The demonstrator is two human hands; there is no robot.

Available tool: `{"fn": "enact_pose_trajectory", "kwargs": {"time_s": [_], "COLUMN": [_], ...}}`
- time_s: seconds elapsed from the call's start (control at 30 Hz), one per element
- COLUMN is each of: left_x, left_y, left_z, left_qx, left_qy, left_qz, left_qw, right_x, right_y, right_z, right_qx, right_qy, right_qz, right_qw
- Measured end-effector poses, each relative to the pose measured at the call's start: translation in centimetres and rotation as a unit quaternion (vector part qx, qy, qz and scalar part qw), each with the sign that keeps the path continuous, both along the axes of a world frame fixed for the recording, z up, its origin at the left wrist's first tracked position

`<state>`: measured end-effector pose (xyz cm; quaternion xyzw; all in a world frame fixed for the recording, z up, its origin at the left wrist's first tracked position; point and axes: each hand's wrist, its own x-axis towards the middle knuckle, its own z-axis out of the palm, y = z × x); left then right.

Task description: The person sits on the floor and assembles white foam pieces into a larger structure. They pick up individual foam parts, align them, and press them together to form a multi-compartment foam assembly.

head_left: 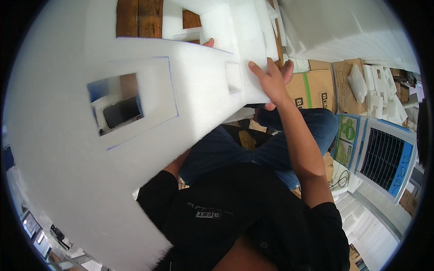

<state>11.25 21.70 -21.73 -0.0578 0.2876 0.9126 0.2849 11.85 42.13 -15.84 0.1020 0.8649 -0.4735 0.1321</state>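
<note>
A large white foam sheet [194, 90] with cut-out openings and blue pen lines spans the left and middle, bent toward its far right part. My right hand [272, 83] grips its right edge, thumb on the upper face and the other fingers past the edge. My left forearm passes under the sheet. Of my left hand [209, 43] only a fingertip shows, hooked over the edge of a far cut-out; the rest is hidden by foam. Through the square opening at left a dark rectangular panel [121, 112] is visible.
Brown cardboard boxes [315, 88] stand beyond my right hand. Farther right are stacked foam pieces [377, 88] and a white and blue air cooler [384, 156] with a dark grille. Wooden boards [150, 18] lie behind the sheet. My legs in jeans [217, 151] are below it.
</note>
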Motion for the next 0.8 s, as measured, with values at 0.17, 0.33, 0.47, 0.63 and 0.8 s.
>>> {"fn": "enact_pose_trajectory", "kwargs": {"time_s": [0.17, 0.33, 0.47, 0.63, 0.8], "left_x": [0.2, 0.3, -0.1, -1.2, -2.8], "left_y": [-0.2, -0.3, -0.2, -0.9, -1.1], "left_z": [0.0, -0.2, -0.4, -0.9, -0.8], "left_qx": [0.002, 0.007, 0.018, 0.039, 0.066], "left_qy": [-0.005, -0.006, -0.004, 0.003, 0.016], "left_qz": [-0.007, -0.012, -0.018, -0.019, -0.024], "left_qw": [1.000, 1.000, 1.000, 0.999, 0.997], "right_x": [-0.4, 0.1, -0.4, -0.5, 0.2], "right_y": [0.0, -0.3, 0.8, 0.5, 0.2], "right_z": [-1.3, -1.8, -2.1, 0.1, 0.2], "right_qx": [-0.014, 0.100, 0.044, 0.007, 0.083], "right_qy": [-0.003, 0.049, 0.011, -0.008, 0.040], "right_qz": [0.003, 0.006, -0.001, -0.046, -0.016], "right_qw": [1.000, 0.994, 0.999, 0.999, 0.996]}}
